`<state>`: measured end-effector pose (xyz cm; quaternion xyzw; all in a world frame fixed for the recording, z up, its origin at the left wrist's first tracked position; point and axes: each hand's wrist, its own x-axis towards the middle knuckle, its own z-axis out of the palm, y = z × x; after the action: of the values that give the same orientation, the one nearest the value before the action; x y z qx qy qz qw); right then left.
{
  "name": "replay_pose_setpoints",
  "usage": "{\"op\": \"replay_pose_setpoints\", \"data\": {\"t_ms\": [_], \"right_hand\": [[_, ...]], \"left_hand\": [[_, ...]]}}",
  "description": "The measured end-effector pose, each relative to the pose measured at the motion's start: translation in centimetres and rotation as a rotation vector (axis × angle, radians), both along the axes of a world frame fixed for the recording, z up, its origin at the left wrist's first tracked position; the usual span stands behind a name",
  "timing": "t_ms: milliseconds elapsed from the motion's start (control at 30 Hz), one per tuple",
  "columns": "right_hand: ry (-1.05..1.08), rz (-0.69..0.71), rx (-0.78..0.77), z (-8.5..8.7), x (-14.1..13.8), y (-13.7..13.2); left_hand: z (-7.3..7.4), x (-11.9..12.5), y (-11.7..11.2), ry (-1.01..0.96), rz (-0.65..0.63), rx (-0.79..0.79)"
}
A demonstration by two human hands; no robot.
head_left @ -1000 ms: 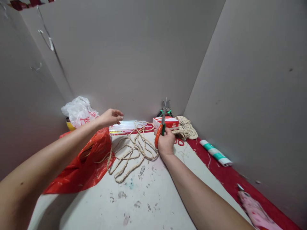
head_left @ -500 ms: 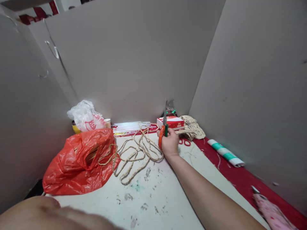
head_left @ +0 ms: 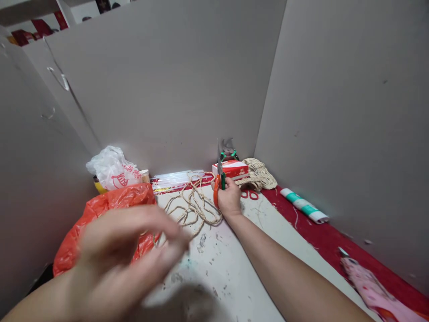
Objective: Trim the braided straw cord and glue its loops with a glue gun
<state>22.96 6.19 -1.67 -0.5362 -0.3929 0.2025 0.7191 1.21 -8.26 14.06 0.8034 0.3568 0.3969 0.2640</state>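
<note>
My right hand (head_left: 231,199) is closed around the handles of a pair of scissors (head_left: 217,190), one orange and one green, with the blades pointing up. Beside it a braided straw cord (head_left: 202,213) lies in loose loops on the pale board; one strand runs up to behind the hand, where I cannot tell if it is held. Low on the left, my left hand (head_left: 124,255) is smeared by motion. Its fingers curve toward the thumb, and it passes in front of the red plastic bag (head_left: 75,232) and part of the cord.
Behind my right hand stand a red and white box (head_left: 236,170) and green-handled pruners (head_left: 228,147). A coiled straw braid (head_left: 261,174), red scissor handles (head_left: 254,195) and a green-striped roll (head_left: 304,205) lie right. A white bag (head_left: 112,170) sits left. Grey walls enclose the table.
My left hand has risen from the bottom edge into view over the red bag. My right hand still grips the scissors, and the whole view has shifted slightly.
</note>
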Motion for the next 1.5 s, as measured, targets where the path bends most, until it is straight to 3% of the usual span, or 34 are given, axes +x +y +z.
{"op": "replay_pose_setpoints", "data": {"t_ms": [67,167,300,400,500,700,900,1267,1333,1400,1500], "right_hand": [[0.009,0.01,0.005,-0.1,0.0,0.2],[0.013,0.025,0.007,-0.1,-0.1,0.2],[0.003,0.033,-0.005,-0.1,-0.1,0.1],[-0.003,0.031,-0.014,-0.2,-0.1,0.1],[-0.002,0.029,-0.014,-0.2,0.0,0.1],[0.001,0.032,0.006,-0.4,-0.2,0.3],[-0.009,0.032,0.019,-0.6,-0.1,0.2],[0.015,0.037,0.014,-0.5,-0.2,0.2],[0.017,0.041,0.013,-0.5,-0.2,0.2],[0.018,0.046,0.013,-0.5,-0.2,0.2],[0.015,0.046,0.009,-0.5,-0.1,0.3]], "left_hand": [[-1.2,1.0,2.4,0.199,-0.002,0.091],[-5.3,1.9,7.5,0.733,0.143,0.053],[-10.3,1.6,11.1,0.85,0.236,-0.006],[-11.1,1.4,11.3,0.836,0.259,-0.032],[-9.7,1.2,11.2,0.757,0.23,-0.05],[-5.6,-0.1,11.6,0.491,0.209,-0.11],[-2.1,-1.3,11.5,-0.116,0.226,-0.264],[1.4,-2.3,12.1,-0.566,0.302,-0.157],[2.1,-2.3,11.6,-0.609,0.293,-0.102],[2.9,-2.3,10.6,-0.551,0.199,-0.15],[3.7,-2.4,8.6,-0.187,-0.105,-0.467]]}}
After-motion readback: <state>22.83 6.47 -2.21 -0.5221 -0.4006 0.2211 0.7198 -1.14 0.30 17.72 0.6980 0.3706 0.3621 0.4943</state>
